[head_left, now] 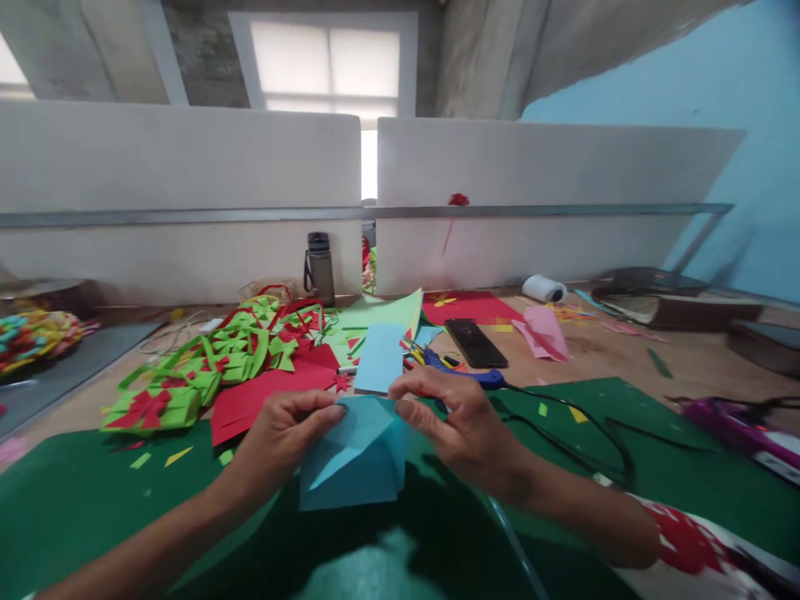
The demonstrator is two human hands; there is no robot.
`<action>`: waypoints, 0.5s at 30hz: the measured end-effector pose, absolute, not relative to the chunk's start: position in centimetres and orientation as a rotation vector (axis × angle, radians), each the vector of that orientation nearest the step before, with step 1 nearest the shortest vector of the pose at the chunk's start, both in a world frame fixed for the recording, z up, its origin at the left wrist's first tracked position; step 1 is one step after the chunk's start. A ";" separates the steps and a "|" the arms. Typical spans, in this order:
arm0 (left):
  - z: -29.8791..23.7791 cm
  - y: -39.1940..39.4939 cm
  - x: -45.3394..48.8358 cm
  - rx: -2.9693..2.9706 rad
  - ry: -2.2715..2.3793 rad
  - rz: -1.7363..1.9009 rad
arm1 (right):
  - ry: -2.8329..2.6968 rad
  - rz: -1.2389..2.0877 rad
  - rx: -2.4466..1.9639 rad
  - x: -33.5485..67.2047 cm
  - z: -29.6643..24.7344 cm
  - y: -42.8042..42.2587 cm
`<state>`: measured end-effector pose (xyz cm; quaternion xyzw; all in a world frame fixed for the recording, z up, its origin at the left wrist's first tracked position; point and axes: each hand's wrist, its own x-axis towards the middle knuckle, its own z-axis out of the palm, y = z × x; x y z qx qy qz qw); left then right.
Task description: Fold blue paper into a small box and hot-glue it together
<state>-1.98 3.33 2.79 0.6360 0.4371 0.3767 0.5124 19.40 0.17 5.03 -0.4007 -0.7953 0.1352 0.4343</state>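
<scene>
Both my hands hold a folded light-blue paper (356,458) just above the green mat (93,500). My left hand (284,433) pinches its upper left edge, fingers closed. My right hand (453,421) pinches the upper right edge, fingers curled. The paper shows diagonal folds. A second light-blue sheet (380,358) lies flat right behind it.
A pile of green and red paper baskets (212,358) and red paper (262,392) lie to the left. A black phone (475,342), blue-handled tool (462,373), pink paper (543,332), a grey bottle (320,267) and a white roll (543,288) sit behind. Black cable (593,433) and a purple glue gun (737,421) lie right.
</scene>
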 end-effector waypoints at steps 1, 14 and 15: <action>2.9 3.4 -2.1 1.543 1.089 0.900 | -1.959 0.305 -1.000 20.3 5.1 0.3; 2.4 5.0 -1.6 1.502 1.147 0.924 | -2.274 -0.237 -1.752 31.0 1.3 4.2; 2.6 5.1 -1.3 1.525 1.122 0.921 | -2.299 -0.242 -1.770 30.8 0.8 4.5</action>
